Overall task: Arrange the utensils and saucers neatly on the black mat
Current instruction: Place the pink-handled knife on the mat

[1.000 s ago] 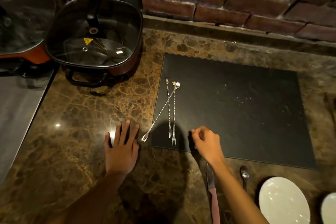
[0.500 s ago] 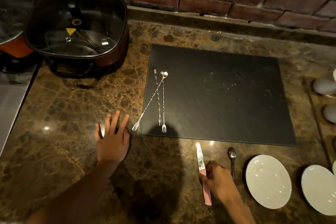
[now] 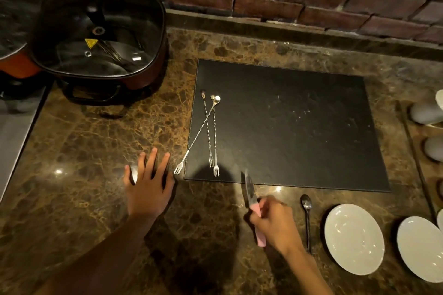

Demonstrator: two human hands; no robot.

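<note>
My right hand (image 3: 275, 220) is gripping the pink knife (image 3: 251, 201) near the black mat (image 3: 299, 127); my left hand (image 3: 148, 187) is lying open. Its blade could be knocking the crossed forks (image 3: 211, 132).

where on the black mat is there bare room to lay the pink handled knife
Most of the rectangular black mat is bare, from the three thin twisted metal forks crossing at its left edge to its right edge. That left strip is the only crowded part. The right hand holds the pink-handled knife just below the mat's near edge, so the nearest bare patch is right of the forks.
</note>
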